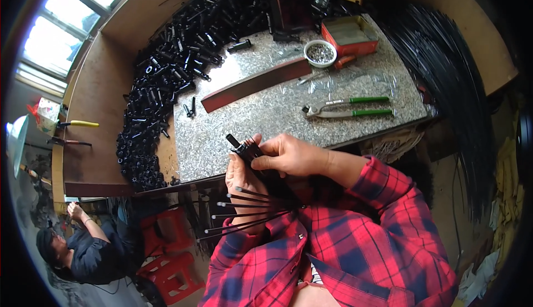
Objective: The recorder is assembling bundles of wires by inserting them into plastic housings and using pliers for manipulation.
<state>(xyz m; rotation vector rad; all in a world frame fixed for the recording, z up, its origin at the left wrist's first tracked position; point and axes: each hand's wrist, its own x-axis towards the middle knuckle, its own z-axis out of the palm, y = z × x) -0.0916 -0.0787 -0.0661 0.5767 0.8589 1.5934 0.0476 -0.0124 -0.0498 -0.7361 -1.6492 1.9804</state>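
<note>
Above the near edge of the stone-topped table [222, 157], both my hands grip what looks like a black umbrella frame [235, 142]. My left hand [242, 175] is closed around it from below, thumb near its top. From the right, my right hand [294, 154] pinches the frame's side between thumb and fingers. A short black tube sticks out at its upper end. Several thin black ribs [252, 202] with pale tips fan out below, across my left wrist. My fingers hide the middle of the frame.
Pincers with green handles [367, 100] lie right of a long reddish-brown bar [252, 86]. Behind them are a white bowl [307, 47] of small metal pieces and a red box [360, 48]. Black parts [183, 57] heap at left; black rods [452, 79] hang right. Another person [100, 251] works lower left.
</note>
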